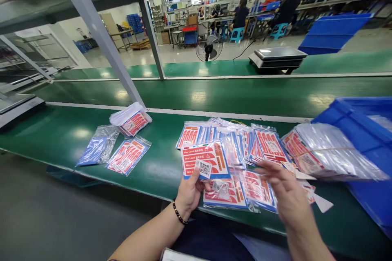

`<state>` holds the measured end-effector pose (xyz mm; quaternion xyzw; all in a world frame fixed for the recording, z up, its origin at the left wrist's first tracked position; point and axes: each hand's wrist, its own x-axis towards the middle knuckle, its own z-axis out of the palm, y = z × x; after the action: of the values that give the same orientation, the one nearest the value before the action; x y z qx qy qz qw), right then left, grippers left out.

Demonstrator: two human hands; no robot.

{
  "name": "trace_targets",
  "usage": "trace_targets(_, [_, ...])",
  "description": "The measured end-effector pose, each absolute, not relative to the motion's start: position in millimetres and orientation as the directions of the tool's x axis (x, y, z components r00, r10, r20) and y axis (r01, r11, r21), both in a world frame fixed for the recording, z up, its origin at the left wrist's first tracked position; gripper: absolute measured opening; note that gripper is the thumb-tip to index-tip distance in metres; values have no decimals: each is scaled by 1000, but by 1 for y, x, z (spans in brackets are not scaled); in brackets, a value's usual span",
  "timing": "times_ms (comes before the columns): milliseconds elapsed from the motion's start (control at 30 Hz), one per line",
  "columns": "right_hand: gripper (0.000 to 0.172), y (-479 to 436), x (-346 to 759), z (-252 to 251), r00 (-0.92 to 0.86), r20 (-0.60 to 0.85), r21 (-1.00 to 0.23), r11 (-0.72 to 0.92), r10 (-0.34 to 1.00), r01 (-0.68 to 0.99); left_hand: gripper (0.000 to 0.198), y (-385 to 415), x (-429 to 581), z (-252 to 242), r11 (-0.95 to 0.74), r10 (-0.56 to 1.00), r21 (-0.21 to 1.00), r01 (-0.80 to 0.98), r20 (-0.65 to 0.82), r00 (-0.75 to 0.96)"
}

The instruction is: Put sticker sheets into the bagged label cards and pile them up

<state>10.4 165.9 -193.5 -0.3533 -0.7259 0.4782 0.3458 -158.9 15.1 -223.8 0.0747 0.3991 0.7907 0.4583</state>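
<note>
My left hand (pixel 191 193) is closed on a clear plastic bag (pixel 203 155) of red, white and blue printed stickers, its thumb at the edge of a white QR-code label. My right hand (pixel 286 191), somewhat blurred, hovers to the right over the table with its fingers stretched out and apart; I see nothing in it. Between and beyond the hands lies a spread pile of similar sticker bags (pixel 269 144). Nearer to me, another sticker bag (pixel 225 195) lies under the held one. White paper pieces (pixel 323 203) lie beside my right hand.
A banded stack of bags (pixel 330 151) leans by a blue bin (pixel 373 147) at the right. On the left are several bags (pixel 128 157) and a blue packet (pixel 94 149). A slanted metal post (pixel 104 40) rises behind them. Farther back stand a scale (pixel 277 57) and a fan (pixel 209 49).
</note>
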Motion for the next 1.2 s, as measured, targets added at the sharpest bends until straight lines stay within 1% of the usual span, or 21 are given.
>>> trace_targets(33, [55,153,0,-191,-642,83,-980,180,762,88,41,17,-154,-225,-289,784,687,-667,-229,-576])
trace_targets(67, [48,141,-11,-188,-675,17,-989,112,737,97,43,18,-150,-227,-308,789,677,-668,-210,-577])
trace_targets(133, [37,124,-28,-180,-626,-4,-981,119,780,156,51,15,-145,-231,-281,849,656,-700,-170,-500])
trace_targets(167, [33,121,-34,-175,-581,36,-967,174,813,185,57,11,-144,-232,-198,910,652,-732,-155,-385])
trace_targets(233, [28,121,-40,-165,-546,170,-912,341,820,228,63,-1,-147,-232,120,986,692,-712,-166,5])
trace_targets(300, [20,126,-40,-158,-593,319,-802,544,739,246,57,-14,-156,-224,406,902,772,-488,-253,351])
trace_targets(333, [16,128,-39,-155,-630,385,-734,638,674,234,51,-20,-162,-217,446,872,815,-369,-303,385])
trace_targets(367, [12,130,-38,-153,-668,437,-668,715,602,208,46,-25,-169,-208,403,901,870,-284,-324,288])
trace_targets(400, [9,130,-38,-151,-699,477,-611,773,533,172,43,-28,-178,-198,302,953,932,-200,-288,93])
trace_targets(433, [8,130,-38,-150,-724,503,-569,812,472,134,42,-29,-186,-186,167,967,982,-90,-181,-181])
trace_targets(467, [7,129,-38,-148,-746,512,-543,834,425,102,44,-29,-195,-175,45,899,995,87,-3,-439])
trace_targets(500, [7,127,-38,-148,-766,509,-533,842,392,76,52,-28,-203,-164,-21,810,965,262,170,-562])
trace_targets(533, [6,125,-39,-147,-788,495,-536,842,367,56,53,-26,-210,-155,-60,759,922,382,291,-582])
trace_targets(567, [6,124,-39,-146,-806,476,-546,837,352,43,46,-24,-216,-147,-91,769,891,445,347,-536])
trace_targets(633, [6,122,-38,-147,-831,436,-572,819,346,40,21,-20,-222,-137,-144,852,889,435,335,-403])
trace_targets(667, [5,121,-37,-147,-836,425,-583,811,349,42,16,-19,-223,-134,-154,885,897,414,312,-347])
trace_targets(800, [6,124,-30,-154,-820,413,-612,787,397,73,15,-20,-220,-135,-166,916,890,425,299,-267])
trace_targets(900, [10,126,-26,-160,-828,371,-646,757,420,95,13,-22,-217,-138,-186,897,879,439,334,-289])
trace_targets(1033, [21,125,-28,-161,-852,391,-588,807,348,59,12,-24,-213,-135,-291,853,834,469,448,-268])
trace_targets(1133, [9,121,-34,-157,-858,445,-529,848,256,-21,13,-22,-209,-134,-334,838,825,455,481,-257])
trace_targets(1200, [7,117,-38,-157,-840,493,-503,862,224,-65,15,-21,-207,-136,-356,832,829,432,492,-257])
